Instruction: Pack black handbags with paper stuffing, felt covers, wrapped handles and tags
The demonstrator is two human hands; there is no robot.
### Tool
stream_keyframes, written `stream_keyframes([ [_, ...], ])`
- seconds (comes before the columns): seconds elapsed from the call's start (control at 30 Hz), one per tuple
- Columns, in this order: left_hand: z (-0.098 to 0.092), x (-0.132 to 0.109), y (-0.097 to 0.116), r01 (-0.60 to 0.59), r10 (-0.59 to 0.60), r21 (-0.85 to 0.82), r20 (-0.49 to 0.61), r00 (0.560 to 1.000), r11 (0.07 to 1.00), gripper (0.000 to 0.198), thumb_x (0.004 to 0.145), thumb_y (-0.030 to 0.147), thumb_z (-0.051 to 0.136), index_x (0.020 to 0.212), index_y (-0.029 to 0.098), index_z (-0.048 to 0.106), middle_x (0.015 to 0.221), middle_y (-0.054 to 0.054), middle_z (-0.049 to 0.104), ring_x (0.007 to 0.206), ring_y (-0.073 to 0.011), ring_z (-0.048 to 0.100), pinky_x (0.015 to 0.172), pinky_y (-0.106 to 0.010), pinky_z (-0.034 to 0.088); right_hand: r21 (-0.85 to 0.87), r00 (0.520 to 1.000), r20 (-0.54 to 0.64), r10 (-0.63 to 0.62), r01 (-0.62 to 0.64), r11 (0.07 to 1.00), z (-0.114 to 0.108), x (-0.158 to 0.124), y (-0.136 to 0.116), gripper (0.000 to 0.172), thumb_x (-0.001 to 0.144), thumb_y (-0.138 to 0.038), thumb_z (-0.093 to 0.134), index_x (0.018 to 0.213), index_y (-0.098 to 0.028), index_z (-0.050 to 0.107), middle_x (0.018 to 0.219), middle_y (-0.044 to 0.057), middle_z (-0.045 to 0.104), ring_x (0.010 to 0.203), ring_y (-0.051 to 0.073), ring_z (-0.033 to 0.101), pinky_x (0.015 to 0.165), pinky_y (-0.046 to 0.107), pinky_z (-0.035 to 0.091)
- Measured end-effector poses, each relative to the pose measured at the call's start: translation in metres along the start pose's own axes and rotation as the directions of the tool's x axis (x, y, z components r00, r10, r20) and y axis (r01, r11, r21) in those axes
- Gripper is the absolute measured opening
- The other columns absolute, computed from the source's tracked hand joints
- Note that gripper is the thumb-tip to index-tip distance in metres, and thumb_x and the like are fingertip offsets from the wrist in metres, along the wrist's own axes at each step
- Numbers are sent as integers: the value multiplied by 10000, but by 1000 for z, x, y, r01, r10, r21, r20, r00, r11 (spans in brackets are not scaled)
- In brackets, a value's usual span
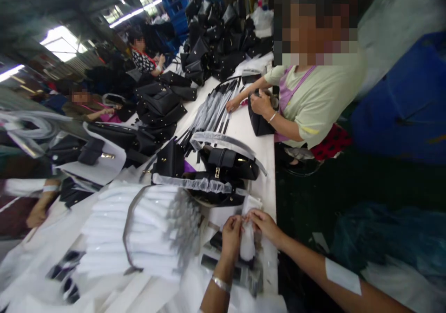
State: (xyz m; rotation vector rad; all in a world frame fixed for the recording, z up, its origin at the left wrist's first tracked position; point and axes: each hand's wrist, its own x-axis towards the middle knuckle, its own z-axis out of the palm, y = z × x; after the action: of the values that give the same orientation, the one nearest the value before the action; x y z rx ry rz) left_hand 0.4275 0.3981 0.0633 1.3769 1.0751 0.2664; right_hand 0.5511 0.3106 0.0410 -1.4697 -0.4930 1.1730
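At the near edge of the table, my left hand and my right hand are close together with their fingertips pinched. Between them is a soft white wrapping strip, gripped near its middle, one end hanging down toward the table. Its exact material is blurred. Just beyond lie black handbags with gold clasps; one has its handle wrapped in clear plastic. Left of my hands sits a large bundle of white rolls, tied round with a dark band. Dark flat pieces lie partly hidden under my wrists.
Across the right side a co-worker handles a black bag. Plastic-covered straps lie mid-table, with piled black bags behind. Other people sit along the left. Another person's hand rests at the left. Blue sheeting stands right.
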Motion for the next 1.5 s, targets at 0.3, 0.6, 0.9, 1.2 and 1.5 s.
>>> stream_keyframes([
  [0.3,1,17,-11,53,-52,-32,36,998,998,266,966,399,587,978,137,629,834,-3,635,646,-108,597,601,-264,530,-80,998,-10,-59,58,995,-10,-4,10,428,869,-599,548,764,-191,623,656,-24,559,508,101,442,513,242,365],
  [0.6,-7,1,3,-178,137,207,197,971,962,228,931,368,646,1000,152,671,966,-40,696,903,-182,666,873,-409,544,-224,985,-72,-155,135,965,-12,-12,-9,387,907,-516,543,889,-184,742,788,45,683,744,196,625,761,335,498],
  [0.9,10,-1,-4,-209,138,343,220,966,916,257,958,390,604,957,141,670,914,-29,698,819,-164,675,797,-370,565,-331,928,-96,-359,310,891,-3,-5,-34,364,949,-465,518,891,-193,752,898,68,660,852,194,652,778,307,537],
  [1.2,10,-7,1,-220,156,365,196,968,904,246,836,266,744,1041,150,674,827,2,679,756,-156,647,759,-337,529,-493,921,7,-391,343,799,-51,-46,-5,264,956,-363,540,973,-233,769,976,76,713,931,216,678,850,322,536],
  [1.5,28,-12,1,-196,154,409,134,979,891,184,869,233,695,1019,145,633,855,-1,650,777,-158,629,766,-342,520,-566,903,260,-343,430,703,-37,-30,-5,259,951,-253,498,980,-252,756,1024,60,694,962,193,644,848,293,500],
])
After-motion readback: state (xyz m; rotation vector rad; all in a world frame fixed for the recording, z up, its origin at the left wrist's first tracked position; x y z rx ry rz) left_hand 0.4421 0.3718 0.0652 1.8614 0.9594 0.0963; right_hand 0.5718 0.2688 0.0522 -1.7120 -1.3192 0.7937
